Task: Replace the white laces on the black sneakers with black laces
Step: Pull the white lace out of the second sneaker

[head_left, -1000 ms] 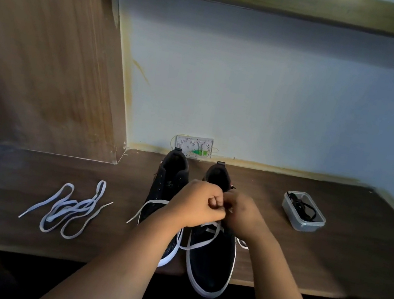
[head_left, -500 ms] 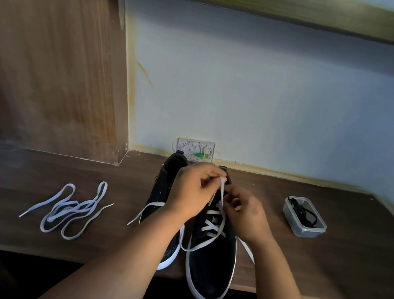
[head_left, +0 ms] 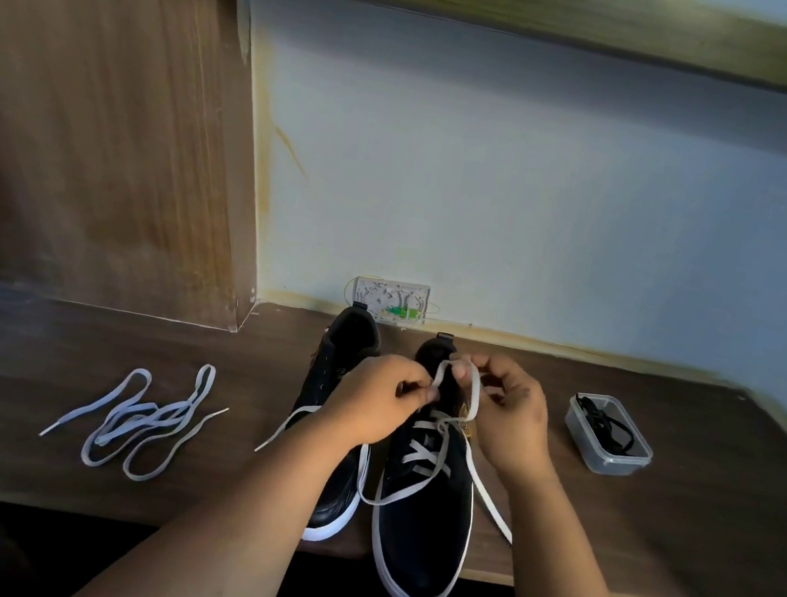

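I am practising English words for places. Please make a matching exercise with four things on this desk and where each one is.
Things:
1. loose white lace
2. black laces
3. laced sneaker
4. unlaced sneaker

Places:
a. in the clear container
b. under the right hand
c. far left on the desk
d. beside the left hand

Pairs: 1-c, 2-a, 3-b, 4-d

Head camera looks forward and down, seemingly close, at desk [head_left: 655, 524].

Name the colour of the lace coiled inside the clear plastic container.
Black; the lace in the container shows clearly in the head view.
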Tool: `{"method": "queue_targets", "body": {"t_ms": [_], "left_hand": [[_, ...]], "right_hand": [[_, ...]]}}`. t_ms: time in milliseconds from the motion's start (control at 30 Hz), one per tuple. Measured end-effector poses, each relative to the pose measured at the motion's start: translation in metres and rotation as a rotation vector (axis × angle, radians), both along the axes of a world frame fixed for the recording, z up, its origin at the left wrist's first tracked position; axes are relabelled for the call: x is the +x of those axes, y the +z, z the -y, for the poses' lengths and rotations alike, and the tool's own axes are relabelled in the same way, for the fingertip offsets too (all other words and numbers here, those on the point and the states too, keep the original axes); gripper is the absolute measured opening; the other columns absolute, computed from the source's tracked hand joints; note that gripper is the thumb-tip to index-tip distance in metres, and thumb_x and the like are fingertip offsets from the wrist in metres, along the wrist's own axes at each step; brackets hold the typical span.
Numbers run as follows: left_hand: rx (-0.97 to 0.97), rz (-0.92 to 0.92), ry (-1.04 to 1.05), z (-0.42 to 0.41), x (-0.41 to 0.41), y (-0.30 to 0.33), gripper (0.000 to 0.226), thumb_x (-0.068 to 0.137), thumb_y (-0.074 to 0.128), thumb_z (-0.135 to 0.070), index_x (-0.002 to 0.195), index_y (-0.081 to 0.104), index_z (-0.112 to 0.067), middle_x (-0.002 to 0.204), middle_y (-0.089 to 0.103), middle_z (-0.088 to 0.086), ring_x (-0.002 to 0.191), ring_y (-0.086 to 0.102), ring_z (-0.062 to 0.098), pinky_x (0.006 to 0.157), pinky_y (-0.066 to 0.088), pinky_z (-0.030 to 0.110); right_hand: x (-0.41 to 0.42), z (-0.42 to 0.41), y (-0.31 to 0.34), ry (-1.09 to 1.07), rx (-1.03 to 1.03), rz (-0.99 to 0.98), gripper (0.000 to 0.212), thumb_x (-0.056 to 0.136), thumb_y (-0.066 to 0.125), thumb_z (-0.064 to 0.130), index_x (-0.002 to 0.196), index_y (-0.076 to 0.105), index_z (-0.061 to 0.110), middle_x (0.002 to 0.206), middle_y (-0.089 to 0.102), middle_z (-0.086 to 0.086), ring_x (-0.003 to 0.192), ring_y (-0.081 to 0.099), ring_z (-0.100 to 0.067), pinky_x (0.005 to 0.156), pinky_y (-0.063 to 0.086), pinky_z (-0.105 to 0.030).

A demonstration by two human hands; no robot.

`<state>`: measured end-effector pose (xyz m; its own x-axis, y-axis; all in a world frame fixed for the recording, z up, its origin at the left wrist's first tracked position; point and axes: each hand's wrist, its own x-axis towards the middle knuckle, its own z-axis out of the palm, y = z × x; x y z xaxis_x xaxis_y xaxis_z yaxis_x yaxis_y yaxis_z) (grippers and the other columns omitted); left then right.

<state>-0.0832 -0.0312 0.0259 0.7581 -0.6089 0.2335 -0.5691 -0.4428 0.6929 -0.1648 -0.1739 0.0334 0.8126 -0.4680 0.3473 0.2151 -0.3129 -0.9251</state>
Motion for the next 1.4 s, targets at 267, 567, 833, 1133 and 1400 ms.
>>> {"method": "queue_targets", "body": {"t_ms": [267,567,833,1133,1400], "left_hand": [[-0.616,-0.227,-0.04,0.004,-0.017,0.038,0.015,0.09,0.064,-0.009,0.102,0.071,-0.013,0.097,0.07,-0.002,0.08,0.061,0.0,0.076,0.049,0.016],[-0.235,-0.198,-0.038,-0.005,-0.001,0.018,0.018,0.098,0.052,-0.015,0.087,0.064,-0.023,0.08,0.065,-0.006,0.073,0.059,0.008,0.071,0.048,0.025],[-0.84,0.041,0.663,-0.03,0.005,0.062,0.025,0.08,0.052,-0.024,0.065,0.055,-0.005,0.053,0.043,0.002,0.054,0.04,0.019,0.051,0.029,0.03],[0.688,0.211,0.32,-0.02,-0.016,0.058,0.045,0.076,0.066,-0.038,0.116,0.055,-0.023,0.131,0.042,0.005,0.128,0.027,0.027,0.099,0.029,0.045],[-0.13,-0.802,0.069,-0.001,-0.031,0.056,0.017,0.09,0.062,-0.029,0.1,0.069,-0.017,0.094,0.071,-0.004,0.088,0.063,0.01,0.076,0.043,0.026]], "right_hand": [[0.002,-0.005,-0.014,0.063,-0.356,-0.106,0.017,0.084,0.072,0.009,0.074,0.071,0.023,0.073,0.066,0.01,0.069,0.06,0.002,0.065,0.041,-0.013],[-0.002,-0.008,0.017,-0.036,-0.166,0.14,0.009,0.088,0.068,0.016,0.091,0.074,0.021,0.082,0.069,0.004,0.076,0.062,-0.018,0.068,0.049,-0.026],[-0.008,0.017,0.002,-0.109,-0.501,-0.542,0.019,0.091,0.062,0.038,0.079,0.061,0.024,0.075,0.061,0.008,0.076,0.06,-0.015,0.062,0.044,-0.023],[-0.013,-0.004,0.017,0.123,-0.335,-0.752,0.02,0.085,0.065,0.027,0.074,0.066,0.01,0.07,0.059,0.0,0.067,0.052,-0.013,0.062,0.04,-0.026],[-0.023,-0.01,0.05,0.344,0.34,-0.12,0.026,0.098,0.049,0.012,0.117,0.065,0.021,0.085,0.068,0.012,0.083,0.062,-0.001,0.073,0.047,-0.02]]}}
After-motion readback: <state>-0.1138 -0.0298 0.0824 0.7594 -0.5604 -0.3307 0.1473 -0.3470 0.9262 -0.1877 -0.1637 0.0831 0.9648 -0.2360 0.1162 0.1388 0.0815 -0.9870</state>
